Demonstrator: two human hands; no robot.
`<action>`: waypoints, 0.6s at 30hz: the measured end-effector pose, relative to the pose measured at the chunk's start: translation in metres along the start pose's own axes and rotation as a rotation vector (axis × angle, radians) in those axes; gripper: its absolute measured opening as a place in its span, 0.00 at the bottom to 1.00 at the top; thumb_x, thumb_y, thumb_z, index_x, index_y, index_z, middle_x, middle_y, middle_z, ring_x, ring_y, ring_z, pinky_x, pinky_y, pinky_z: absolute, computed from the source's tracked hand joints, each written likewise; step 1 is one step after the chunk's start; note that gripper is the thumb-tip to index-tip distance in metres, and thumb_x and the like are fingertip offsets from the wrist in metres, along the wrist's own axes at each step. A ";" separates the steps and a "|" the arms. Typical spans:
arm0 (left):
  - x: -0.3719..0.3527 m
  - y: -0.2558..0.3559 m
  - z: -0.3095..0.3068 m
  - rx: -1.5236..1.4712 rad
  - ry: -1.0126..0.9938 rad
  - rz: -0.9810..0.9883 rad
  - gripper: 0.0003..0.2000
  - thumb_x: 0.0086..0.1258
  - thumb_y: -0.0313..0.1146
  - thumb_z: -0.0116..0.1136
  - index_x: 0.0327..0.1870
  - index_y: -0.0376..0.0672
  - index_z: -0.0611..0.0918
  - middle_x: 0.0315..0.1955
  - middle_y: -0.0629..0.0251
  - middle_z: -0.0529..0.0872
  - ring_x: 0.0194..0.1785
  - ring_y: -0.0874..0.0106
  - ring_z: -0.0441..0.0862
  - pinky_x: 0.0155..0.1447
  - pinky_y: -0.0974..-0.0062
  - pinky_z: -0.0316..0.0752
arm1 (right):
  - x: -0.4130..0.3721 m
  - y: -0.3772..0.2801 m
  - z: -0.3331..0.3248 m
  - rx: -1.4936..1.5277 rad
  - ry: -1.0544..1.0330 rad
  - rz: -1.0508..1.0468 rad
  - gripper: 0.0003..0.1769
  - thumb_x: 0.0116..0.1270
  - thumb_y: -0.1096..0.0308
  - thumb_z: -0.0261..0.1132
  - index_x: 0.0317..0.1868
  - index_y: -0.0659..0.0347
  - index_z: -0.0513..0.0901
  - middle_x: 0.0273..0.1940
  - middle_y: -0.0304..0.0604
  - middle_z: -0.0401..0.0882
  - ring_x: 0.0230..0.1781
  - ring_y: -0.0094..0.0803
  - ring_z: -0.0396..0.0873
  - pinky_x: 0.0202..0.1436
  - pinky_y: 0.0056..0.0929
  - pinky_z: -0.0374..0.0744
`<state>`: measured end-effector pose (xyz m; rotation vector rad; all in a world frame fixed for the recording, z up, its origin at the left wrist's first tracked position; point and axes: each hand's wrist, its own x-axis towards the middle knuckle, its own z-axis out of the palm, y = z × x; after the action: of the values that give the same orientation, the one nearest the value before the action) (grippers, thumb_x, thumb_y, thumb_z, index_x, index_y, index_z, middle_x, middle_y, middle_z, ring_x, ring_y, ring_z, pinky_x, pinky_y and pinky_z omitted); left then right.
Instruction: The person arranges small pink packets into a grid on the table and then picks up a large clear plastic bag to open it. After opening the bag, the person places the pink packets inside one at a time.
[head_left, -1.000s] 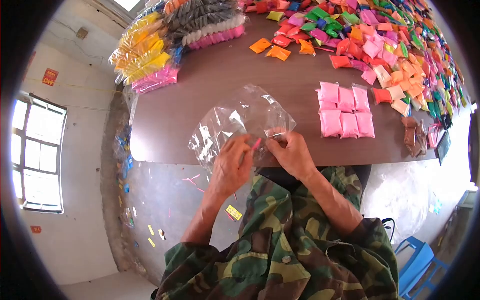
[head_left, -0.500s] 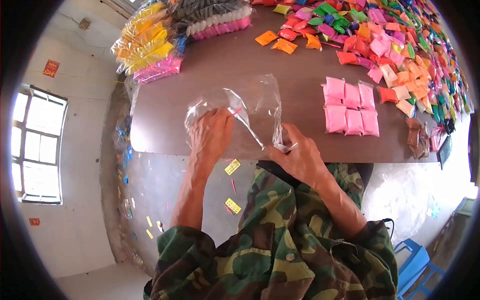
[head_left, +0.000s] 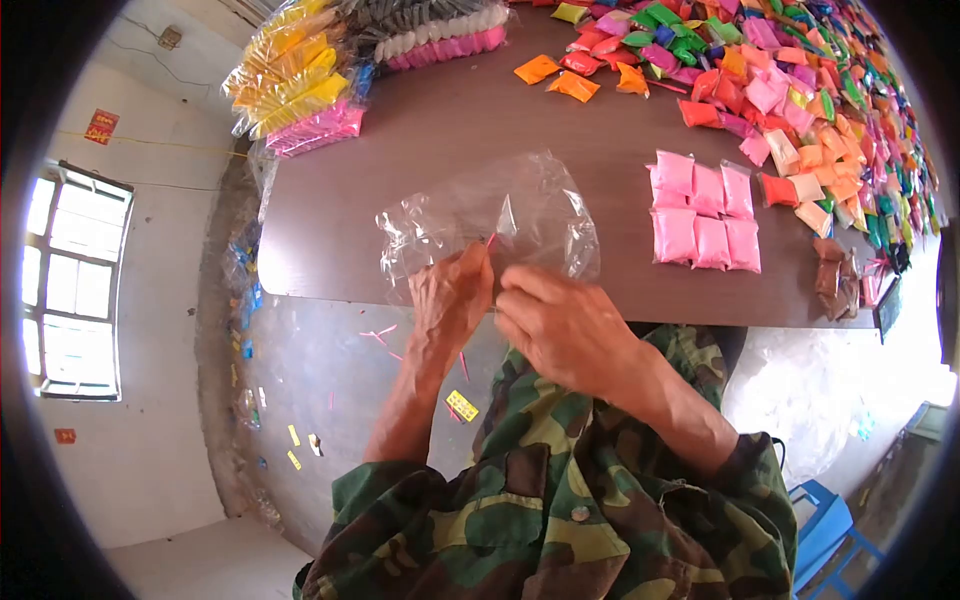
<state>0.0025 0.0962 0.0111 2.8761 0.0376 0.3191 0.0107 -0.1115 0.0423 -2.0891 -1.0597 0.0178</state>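
A large clear plastic bag lies crumpled over the front part of the brown table. My left hand is closed on the bag's near edge, with a thin pink strip showing at its fingertips. Right beside it, my right hand has its fingers curled together at the bag's near edge; what they pinch is hidden. Pink packets lie in two rows to the right of the bag.
A big heap of colourful packets covers the table's right back. Bagged yellow packets and bagged grey and pink ones stand at the back left. Brown packets rest near the right front edge. A blue stool is at lower right.
Both hands have come together at the bag's near edge; the right moved left and the left moved right and nearer my body. The bag has spread out flatter beyond them.
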 end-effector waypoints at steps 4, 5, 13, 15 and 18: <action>0.000 -0.005 0.004 -0.030 0.012 0.028 0.09 0.77 0.39 0.64 0.39 0.45 0.84 0.29 0.55 0.90 0.33 0.49 0.89 0.40 0.51 0.80 | 0.017 0.017 0.037 -0.347 -0.066 0.120 0.14 0.66 0.72 0.68 0.51 0.69 0.87 0.63 0.53 0.80 0.47 0.49 0.87 0.48 0.47 0.87; 0.000 -0.007 0.005 -0.008 0.016 0.029 0.09 0.77 0.40 0.64 0.38 0.45 0.84 0.29 0.56 0.90 0.33 0.48 0.89 0.40 0.50 0.80 | 0.021 0.016 0.037 -0.354 -0.123 0.113 0.16 0.66 0.73 0.67 0.52 0.70 0.87 0.64 0.55 0.79 0.47 0.49 0.87 0.48 0.47 0.87; 0.011 -0.044 0.010 0.143 -0.028 0.040 0.04 0.71 0.32 0.64 0.42 0.43 0.83 0.36 0.54 0.91 0.38 0.48 0.90 0.41 0.47 0.81 | 0.029 0.019 0.049 -0.450 -0.186 0.139 0.21 0.64 0.72 0.67 0.56 0.75 0.85 0.71 0.62 0.73 0.47 0.52 0.89 0.47 0.47 0.88; 0.013 -0.039 0.006 0.087 -0.036 0.055 0.05 0.72 0.32 0.64 0.44 0.44 0.84 0.37 0.55 0.91 0.39 0.48 0.90 0.41 0.48 0.82 | 0.030 0.017 0.049 -0.473 -0.211 0.140 0.22 0.64 0.72 0.67 0.57 0.76 0.85 0.71 0.63 0.73 0.44 0.52 0.90 0.46 0.48 0.89; -0.003 -0.013 0.001 -0.013 -0.057 0.146 0.06 0.75 0.34 0.61 0.47 0.46 0.86 0.37 0.57 0.92 0.38 0.50 0.91 0.41 0.50 0.83 | 0.032 0.018 0.045 -0.462 -0.296 0.128 0.24 0.64 0.71 0.67 0.59 0.77 0.83 0.70 0.64 0.74 0.41 0.52 0.91 0.46 0.48 0.89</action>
<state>0.0003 0.1080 0.0064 2.8799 -0.1849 0.2623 0.0291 -0.0669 0.0089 -2.6316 -1.1852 0.1634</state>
